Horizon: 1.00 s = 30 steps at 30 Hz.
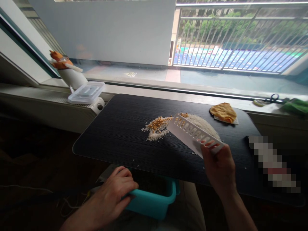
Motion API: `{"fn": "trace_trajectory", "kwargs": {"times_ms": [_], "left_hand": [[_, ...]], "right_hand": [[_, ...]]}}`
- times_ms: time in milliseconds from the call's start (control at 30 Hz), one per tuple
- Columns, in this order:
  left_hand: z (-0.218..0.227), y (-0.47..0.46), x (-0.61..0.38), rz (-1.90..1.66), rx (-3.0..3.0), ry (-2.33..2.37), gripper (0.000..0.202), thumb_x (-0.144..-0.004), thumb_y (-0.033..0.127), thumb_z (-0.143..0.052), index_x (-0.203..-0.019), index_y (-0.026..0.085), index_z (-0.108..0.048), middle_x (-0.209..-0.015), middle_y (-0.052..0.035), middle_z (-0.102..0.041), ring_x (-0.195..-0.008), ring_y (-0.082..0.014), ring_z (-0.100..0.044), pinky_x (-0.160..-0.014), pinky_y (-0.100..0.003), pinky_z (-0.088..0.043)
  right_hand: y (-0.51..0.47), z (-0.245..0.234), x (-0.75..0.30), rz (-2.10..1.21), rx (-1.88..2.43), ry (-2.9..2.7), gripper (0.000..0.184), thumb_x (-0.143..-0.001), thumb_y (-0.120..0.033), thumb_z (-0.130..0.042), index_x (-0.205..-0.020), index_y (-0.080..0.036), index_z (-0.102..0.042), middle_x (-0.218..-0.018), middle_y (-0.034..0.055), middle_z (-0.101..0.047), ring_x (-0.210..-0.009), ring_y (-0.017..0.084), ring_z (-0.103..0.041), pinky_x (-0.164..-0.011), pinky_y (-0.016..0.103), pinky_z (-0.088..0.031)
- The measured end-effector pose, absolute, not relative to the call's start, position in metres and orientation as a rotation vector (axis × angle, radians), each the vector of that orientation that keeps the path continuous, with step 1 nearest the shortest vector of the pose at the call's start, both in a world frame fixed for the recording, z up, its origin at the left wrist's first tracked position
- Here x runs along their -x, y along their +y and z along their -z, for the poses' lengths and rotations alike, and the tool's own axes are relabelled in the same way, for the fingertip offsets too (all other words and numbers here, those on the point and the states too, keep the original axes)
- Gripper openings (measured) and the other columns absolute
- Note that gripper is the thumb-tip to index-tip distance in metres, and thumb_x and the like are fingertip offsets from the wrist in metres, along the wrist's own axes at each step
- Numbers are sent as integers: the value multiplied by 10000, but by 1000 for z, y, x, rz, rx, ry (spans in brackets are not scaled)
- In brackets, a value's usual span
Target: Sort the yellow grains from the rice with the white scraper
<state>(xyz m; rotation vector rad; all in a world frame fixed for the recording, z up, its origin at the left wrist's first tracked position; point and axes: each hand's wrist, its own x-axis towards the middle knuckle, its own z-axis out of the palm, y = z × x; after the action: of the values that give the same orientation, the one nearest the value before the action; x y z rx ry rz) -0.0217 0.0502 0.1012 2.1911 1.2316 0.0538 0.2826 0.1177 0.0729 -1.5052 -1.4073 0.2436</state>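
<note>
My right hand is closed around one end of a white plastic strip with a row of slots along its upper side. The strip leans on edge over the dark tabletop, against a heap of white rice. Left of its far end lies a smaller pile of yellow soybeans mixed with rice; a few more beans show behind the strip. Below the table's near edge, my left hand grips the rim of a teal plastic bin. The inside of the bin is dark, so its contents cannot be made out.
A folded yellow-brown cloth lies at the table's back right, and a blurred-out object at its right. A clear lidded box rests on the radiator to the left. Scissors lie on the windowsill.
</note>
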Motion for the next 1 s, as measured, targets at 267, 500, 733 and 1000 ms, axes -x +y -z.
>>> {"fn": "trace_trajectory", "kwargs": {"times_ms": [267,500,733,1000], "left_hand": [[-100,49,22,-81,-2200,1218,238,-811,6,-493,-871,192,-627,-826,-12,-625,-911,-214,-518,-916,-375,-377],[-100,49,21,-91,-2180,1232,245,-808,5,-494,-872,198,-632,-852,-15,-635,-930,-214,-525,-953,-383,-369],[-100,50,20,-100,-2176,1232,249,-792,6,-496,-863,196,-640,-841,-19,-643,-921,-221,-526,-933,-384,-382],[-97,49,21,-143,-2199,1219,244,-804,14,-500,-870,202,-641,-830,-12,-642,-910,-213,-532,-940,-381,-372]], "right_hand": [[140,-63,-272,-531,1392,-1465,133,-872,-325,-583,-953,-225,-548,-888,11,-666,-787,168,-655,-710,321,-524],[145,-69,-273,-553,1387,-1376,173,-848,-359,-624,-920,-216,-559,-858,25,-667,-813,191,-660,-730,337,-518],[145,-68,-270,-613,1356,-1426,167,-858,-369,-615,-907,-222,-552,-856,21,-665,-802,188,-669,-710,324,-531],[123,-73,-278,-627,1329,-1416,99,-870,-308,-609,-919,-233,-567,-893,36,-679,-847,190,-668,-775,345,-526]]}}
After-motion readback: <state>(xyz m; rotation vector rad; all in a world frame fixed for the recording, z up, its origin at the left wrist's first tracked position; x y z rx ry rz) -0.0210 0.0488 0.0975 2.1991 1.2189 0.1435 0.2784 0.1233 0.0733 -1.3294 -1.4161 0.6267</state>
